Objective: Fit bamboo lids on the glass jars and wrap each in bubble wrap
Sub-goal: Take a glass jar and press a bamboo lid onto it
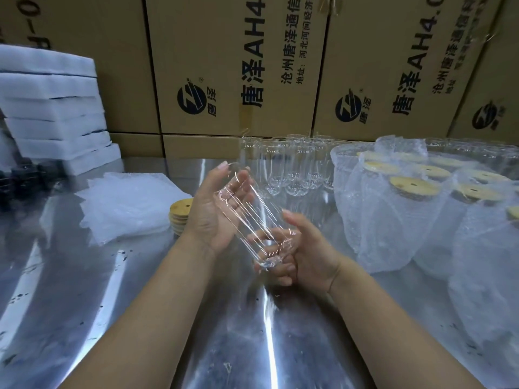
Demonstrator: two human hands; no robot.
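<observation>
Two bare hands hold one tall clear glass jar (250, 217) tilted in the air above the shiny metal table (140, 318), with both forearms reaching in from the near edge. The left hand (217, 209) is turned palm up and inward. Its fingers curl behind the jar's far, raised end, and the fingertips show past the glass. The right hand (309, 248) cups the near, lower end, its fingers curled beneath and seen through the glass. Each hand is closed on its own end of the jar, and the two do not touch each other.

Just left of the left hand sits one stack of round bamboo lids (181, 217), perhaps four or five, and the top one has a small hole. Further left lies one loose pile of bubble wrap sheets (126, 203).

Beyond both hands stands a cluster of bare glass jars (295, 167), roughly nine but too overlapped to count exactly. Right of the right hand is a group of bubble-wrapped jars (393, 220) with bamboo lids fitted, and at least seven lids show.

Far left of the left hand rises one stack of about six white foam slabs (50, 108). Behind everything stand brown cardboard boxes with black print (224, 66), four across the upper row.
</observation>
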